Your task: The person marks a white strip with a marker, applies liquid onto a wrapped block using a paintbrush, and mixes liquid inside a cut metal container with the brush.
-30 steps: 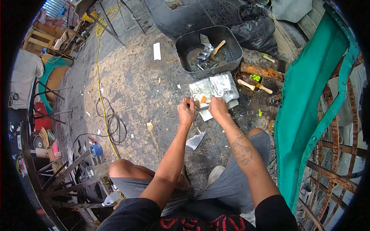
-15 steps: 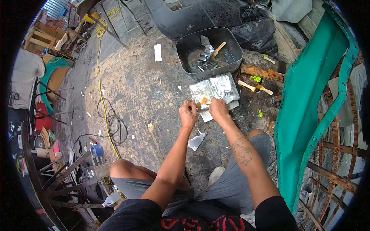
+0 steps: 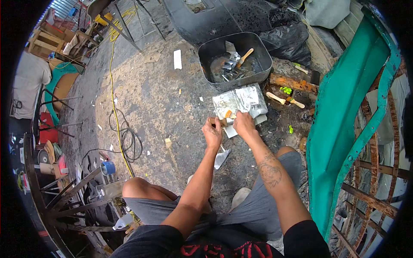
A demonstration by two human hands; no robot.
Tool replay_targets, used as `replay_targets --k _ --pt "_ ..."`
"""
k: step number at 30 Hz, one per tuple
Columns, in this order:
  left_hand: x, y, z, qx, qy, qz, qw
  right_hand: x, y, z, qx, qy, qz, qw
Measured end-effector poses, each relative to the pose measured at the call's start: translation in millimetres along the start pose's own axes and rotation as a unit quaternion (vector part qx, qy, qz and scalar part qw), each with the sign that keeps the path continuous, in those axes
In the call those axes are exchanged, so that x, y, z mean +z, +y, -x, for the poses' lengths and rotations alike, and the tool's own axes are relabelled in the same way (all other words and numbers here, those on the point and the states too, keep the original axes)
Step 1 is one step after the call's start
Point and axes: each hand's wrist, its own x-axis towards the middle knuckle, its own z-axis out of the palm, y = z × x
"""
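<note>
We are judging the work part-done: pale smears are marking the silvery sheet's point(image 3: 250, 99) left side, while an orange patch point(image 3: 228, 114) is sitting by its near-left corner; what is left we cannot tell. Our left hand point(image 3: 212, 132) is pinching a brownish piece point(image 3: 223, 122) beside that corner; our right hand point(image 3: 244, 124) is curling at the near edge, its grip hidden. The sheet is looking crinkled.

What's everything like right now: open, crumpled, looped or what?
Left hand: closed on a brownish piece
Right hand: fingers bent, grip unclear
Silver foil: wrinkled
Black tub: open-topped, things inside
Black cable: loosely looped
Plastic bag: crumpled
</note>
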Motion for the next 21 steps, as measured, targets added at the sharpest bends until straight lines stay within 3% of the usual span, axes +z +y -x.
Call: replay_targets --k 3,7,9,10,13,19,21 --pt "4.2 -17.9 -1.4 0.036 0.025 -0.050 0.998 -0.2 -4.7 2.1 0.011 -0.011 -0.005 1.000" --pt "-0.2 -7.5 -0.4 0.026 0.022 -0.002 0.999 -2.1 -1.1 2.5 0.010 -0.015 -0.003 1.000" --pt "-5.3 -4.2 -4.8 -0.026 -0.021 -0.008 0.999 0.5 -1.3 1.8 0.001 -0.009 -0.005 1.000" --pt "-5.4 -2.7 -6.3 0.026 -0.009 -0.023 0.999 0.7 -0.3 0.8 0.006 -0.013 -0.009 1.000" --pt "5.2 -21.7 -14.8 0.051 -0.028 -0.025 0.998 0.1 0.2 0.5 0.013 -0.016 -0.008 1.000" --pt "-4.7 -6.1 -29.9 0.042 -0.054 0.000 0.998 2.6 3.8 -1.7 0.006 -0.004 0.007 1.000" --pt "1.0 -2.1 -29.8 0.067 -0.114 -0.001 0.991 -0.8 -1.0 -1.2 0.008 -0.009 0.005 1.000"
